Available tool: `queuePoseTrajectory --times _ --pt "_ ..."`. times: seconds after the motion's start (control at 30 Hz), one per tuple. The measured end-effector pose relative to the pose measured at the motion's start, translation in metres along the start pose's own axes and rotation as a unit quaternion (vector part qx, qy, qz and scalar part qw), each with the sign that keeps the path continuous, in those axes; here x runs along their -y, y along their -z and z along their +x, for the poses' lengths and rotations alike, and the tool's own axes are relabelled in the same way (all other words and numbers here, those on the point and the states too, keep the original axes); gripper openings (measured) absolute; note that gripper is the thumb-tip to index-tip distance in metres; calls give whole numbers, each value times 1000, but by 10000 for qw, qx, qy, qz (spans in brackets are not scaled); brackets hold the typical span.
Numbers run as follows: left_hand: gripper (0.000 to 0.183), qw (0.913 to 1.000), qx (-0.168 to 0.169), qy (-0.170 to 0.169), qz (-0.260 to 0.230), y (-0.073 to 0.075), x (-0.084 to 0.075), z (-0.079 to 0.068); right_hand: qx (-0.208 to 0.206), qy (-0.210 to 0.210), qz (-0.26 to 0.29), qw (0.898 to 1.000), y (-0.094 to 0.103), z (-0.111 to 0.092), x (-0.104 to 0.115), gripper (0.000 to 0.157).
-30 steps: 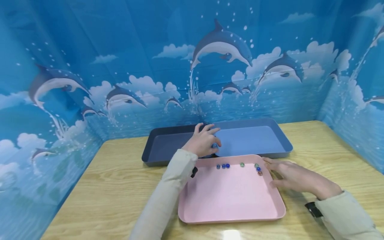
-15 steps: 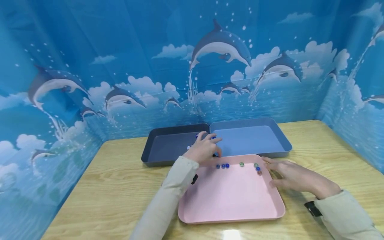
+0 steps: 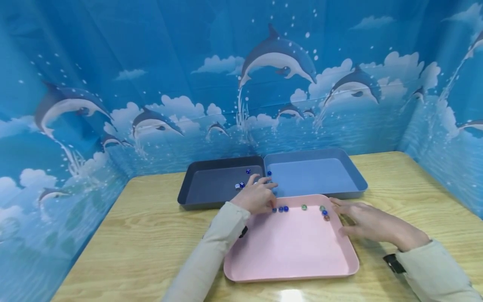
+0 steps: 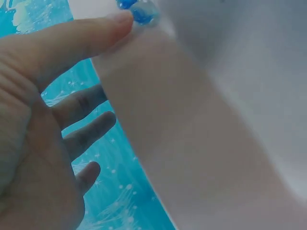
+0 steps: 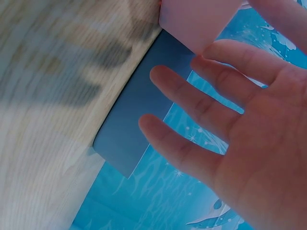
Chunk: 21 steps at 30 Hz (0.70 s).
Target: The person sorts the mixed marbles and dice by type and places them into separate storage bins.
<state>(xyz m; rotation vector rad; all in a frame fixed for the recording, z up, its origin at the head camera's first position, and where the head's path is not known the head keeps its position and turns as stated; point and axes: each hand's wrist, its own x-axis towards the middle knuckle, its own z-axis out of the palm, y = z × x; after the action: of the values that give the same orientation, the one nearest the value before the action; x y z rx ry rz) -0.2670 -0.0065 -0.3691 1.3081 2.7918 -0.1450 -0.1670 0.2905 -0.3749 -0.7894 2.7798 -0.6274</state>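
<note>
My left hand point(image 3: 256, 197) reaches over the back rim of the pink tray point(image 3: 290, 251), thumb and index fingertips right at the leftmost blue marble point(image 3: 274, 210). In the left wrist view the thumb touches a clear blue marble point(image 4: 146, 14), and the index finger is hidden. Beside that marble lie two more blue marbles point(image 3: 283, 209). A green marble point(image 3: 304, 207) sits farther right; green, blue and reddish marbles point(image 3: 325, 213) line the right corner. My right hand point(image 3: 371, 222) rests at the tray's right rim, fingers extended, holding nothing.
Behind the pink tray stand a dark tray point(image 3: 203, 184) with blue dice point(image 3: 247, 171) and a white die point(image 3: 237, 186), and a blue tray point(image 3: 317, 176) with a blue marble point(image 3: 269, 173) near its left wall. A dolphin-print curtain point(image 3: 211, 84) encloses the wooden table point(image 3: 124, 243).
My left hand, which held a blue marble over the blue tray, has let it go and come back to the pink tray's marble row. The right hand stays put.
</note>
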Motion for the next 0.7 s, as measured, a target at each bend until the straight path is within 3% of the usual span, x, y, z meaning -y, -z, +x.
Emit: queuePoseTrajectory --times 0.7 --pt "19 9999 -1 -158 63 -6 -3 4 -93 103 -168 9998 -1 0 1 60"
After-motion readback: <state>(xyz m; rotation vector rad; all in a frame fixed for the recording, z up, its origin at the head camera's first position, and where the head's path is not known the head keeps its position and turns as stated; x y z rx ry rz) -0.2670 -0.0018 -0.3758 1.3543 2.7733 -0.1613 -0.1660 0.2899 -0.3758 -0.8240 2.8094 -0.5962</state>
